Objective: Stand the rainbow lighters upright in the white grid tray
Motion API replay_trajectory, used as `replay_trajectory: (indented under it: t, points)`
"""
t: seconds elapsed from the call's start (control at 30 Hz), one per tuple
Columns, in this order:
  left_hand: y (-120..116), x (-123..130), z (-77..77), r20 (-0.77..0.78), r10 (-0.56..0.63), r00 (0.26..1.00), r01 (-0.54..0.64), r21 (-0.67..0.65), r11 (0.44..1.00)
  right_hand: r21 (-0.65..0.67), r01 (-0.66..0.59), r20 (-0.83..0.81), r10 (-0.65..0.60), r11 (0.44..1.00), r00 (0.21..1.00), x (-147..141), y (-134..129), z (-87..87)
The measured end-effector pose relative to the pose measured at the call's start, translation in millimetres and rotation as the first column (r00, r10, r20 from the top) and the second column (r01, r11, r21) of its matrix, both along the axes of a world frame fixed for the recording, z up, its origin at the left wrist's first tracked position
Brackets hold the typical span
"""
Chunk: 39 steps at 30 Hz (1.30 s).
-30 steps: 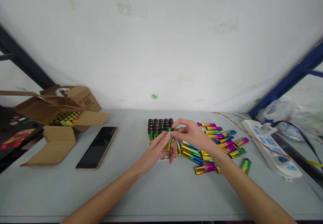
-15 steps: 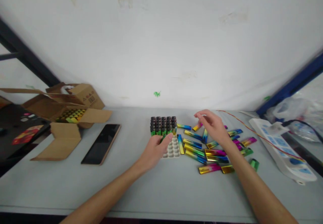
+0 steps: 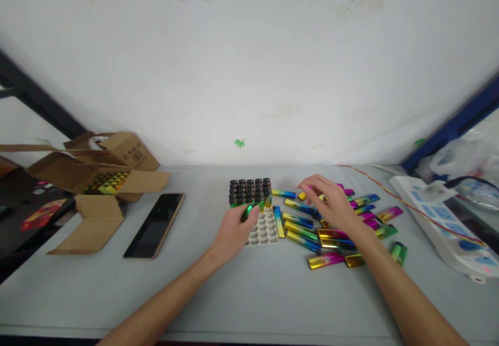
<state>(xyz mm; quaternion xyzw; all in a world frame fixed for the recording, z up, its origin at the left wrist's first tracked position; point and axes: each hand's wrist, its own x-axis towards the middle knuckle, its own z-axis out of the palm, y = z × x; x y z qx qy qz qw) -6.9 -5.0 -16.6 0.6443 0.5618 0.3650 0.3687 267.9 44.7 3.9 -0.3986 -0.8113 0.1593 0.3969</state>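
Hands were apart; 1 s earlier they'd been tog. over the tray [image 3: 265, 235], both on one tube. L hand [image 3: 233, 231] was clamped on 1 green tube [image 3: 247, 212], tilted, over the tray's 9 o'clock side; ½ s earlier its thumb had reached a bit farther toward 3. R hand [image 3: 326, 196] hung at approx 2–3 o'clock from the tray, fingers bent, over the loose tubes [image 3: 303, 241]; couldn't tell if it gripped any. It'd been in abt the same spot ½ s earlier, but at the tray 1 s earlier.

Counts: 1 tray, its 12 o'clock part w/ black-topped tubes [image 3: 251, 191] standing 5 across, no. of rows unclear as L hand hid some of the front; its 6 o'clock part showed bare cells. Loose tubes, approx 20 or more, some hidden by R arm [image 3: 393, 276], lay from 2 to 4. 1 phone [image 3: 155, 225] at 9. 2 cartons at 10: open carton [image 3: 148, 181] w/ yellow tubes [image 3: 111, 181], too small to count, & 2nd carton [image 3: 135, 151] behind. 1 power strip [image 3: 448, 244] at 3
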Motion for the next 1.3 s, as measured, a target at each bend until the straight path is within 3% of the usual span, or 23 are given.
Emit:
replay_trajectory:
  t: [0.13, 0.27, 0.37, 0.5, 0.67, 0.8, 0.9, 1.1, 1.3]
  points:
    - [-2, 0, 6.4, 0.035, -0.085, 0.996, 0.086, -0.026, 0.996, -0.018, 0.007, -0.008, -0.007, 1.0, 1.0, -2, -2, 1.3]
    - [-5, -2, 18.1, 0.167, -0.183, 0.969, 0.197, -0.072, 0.978, -0.017, 0.009, 0.004, -0.009, 1.0, 1.0, -2, -1, -0.9]
    - [-5, -2, 34.4, 0.261, -0.171, 0.95, 0.189, -0.046, 0.981, 0.001, 0.0, 0.012, 0.0, 1.0, 1.0, -1, 0, -3.0]
    - [1, 0, 58.7, 0.259, -0.148, 0.954, 0.162, -0.034, 0.986, 0.038, -0.014, 0.051, 0.012, 0.999, 0.999, 0, 0, -4.4]
    - [17, 6, 71.9, 0.275, -0.24, 0.931, 0.242, 0.024, 0.97, 0.075, -0.029, 0.116, 0.021, 0.997, 0.993, 0, 0, -4.3]
    - [26, 10, 76.9, 0.073, -0.215, 0.974, 0.196, 0.21, 0.958, 0.076, -0.016, 0.141, 0.005, 0.997, 0.99, 1, 0, -3.1]
    - [30, 11, 79.3, -0.124, -0.158, 0.979, 0.193, 0.361, 0.912, 0.082, -0.023, 0.166, 0.01, 0.996, 0.986, 1, -1, -1.8]
    - [34, 7, 73.9, -0.344, -0.201, 0.917, 0.321, 0.338, 0.885, 0.074, -0.014, 0.195, 0.0, 0.997, 0.981, -2, -6, 3.2]
    - [42, 1, 63.0, -0.539, -0.19, 0.821, 0.46, 0.425, 0.78, 0.06, -0.003, 0.198, -0.009, 0.998, 0.98, -2, -6, 3.7]
